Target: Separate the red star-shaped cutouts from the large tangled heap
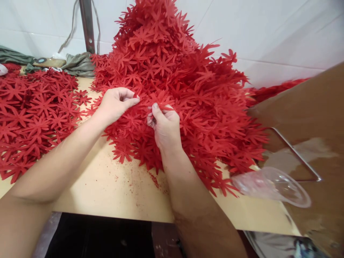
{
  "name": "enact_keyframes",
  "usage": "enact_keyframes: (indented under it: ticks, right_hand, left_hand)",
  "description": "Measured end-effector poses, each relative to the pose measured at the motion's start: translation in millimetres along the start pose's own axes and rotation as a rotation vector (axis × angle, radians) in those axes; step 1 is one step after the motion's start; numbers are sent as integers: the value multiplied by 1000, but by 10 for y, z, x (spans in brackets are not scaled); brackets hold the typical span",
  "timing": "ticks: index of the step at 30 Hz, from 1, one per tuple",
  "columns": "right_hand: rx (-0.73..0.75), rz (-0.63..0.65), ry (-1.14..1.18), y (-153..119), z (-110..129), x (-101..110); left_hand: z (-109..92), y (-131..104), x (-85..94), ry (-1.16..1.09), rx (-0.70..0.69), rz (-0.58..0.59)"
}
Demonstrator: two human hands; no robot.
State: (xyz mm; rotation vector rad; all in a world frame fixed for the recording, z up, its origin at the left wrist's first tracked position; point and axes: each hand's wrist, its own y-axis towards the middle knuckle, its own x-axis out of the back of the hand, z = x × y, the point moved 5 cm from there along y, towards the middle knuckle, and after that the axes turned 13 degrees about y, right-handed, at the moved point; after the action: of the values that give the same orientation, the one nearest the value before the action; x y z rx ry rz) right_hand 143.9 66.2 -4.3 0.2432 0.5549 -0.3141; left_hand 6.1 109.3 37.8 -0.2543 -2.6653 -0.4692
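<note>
A tall heap of red flower-shaped cutouts (161,64), thin pieces with long narrow petals, rises against the wall in front of me. Over its near side, my left hand (115,102) pinches thumb and forefinger together, and a red petal tip shows between them. Just to the right, my right hand (167,123) is closed with its thumb pressed on a red flower cutout (164,106). Whether both hands grip the same piece I cannot tell. A lower, looser spread of red cutouts (34,114) lies to the left, partly behind my left forearm.
The pale table (107,193) has red crumbs near its front edge. At the right stand a clear plastic cup (285,186) on its side, a thin metal rod (295,154) and a brown cardboard box (303,114). Grey cloth (79,64) and a metal post (87,25) are at the back left.
</note>
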Motion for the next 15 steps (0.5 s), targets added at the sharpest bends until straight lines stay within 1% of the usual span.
enact_keyframes:
  ticks: [2,5,8,10,15]
  right_hand:
    - [-1,-17,-8,0,15,2]
    - [1,-3,-19,-13,34,-10]
    - [6,17,-42,-21,28,-15]
    - [34,18,-55,-14,16,-3]
    - [117,7,-85,25,-21,47]
  left_hand:
    - [25,20,34,-17,0,-24]
    - [22,24,45,-11,-11,-32]
    - [-20,-1,2,-4,-25,18]
    - [-46,-23,-32,-6,-27,56]
    - [-81,-49,-51,62,-41,53]
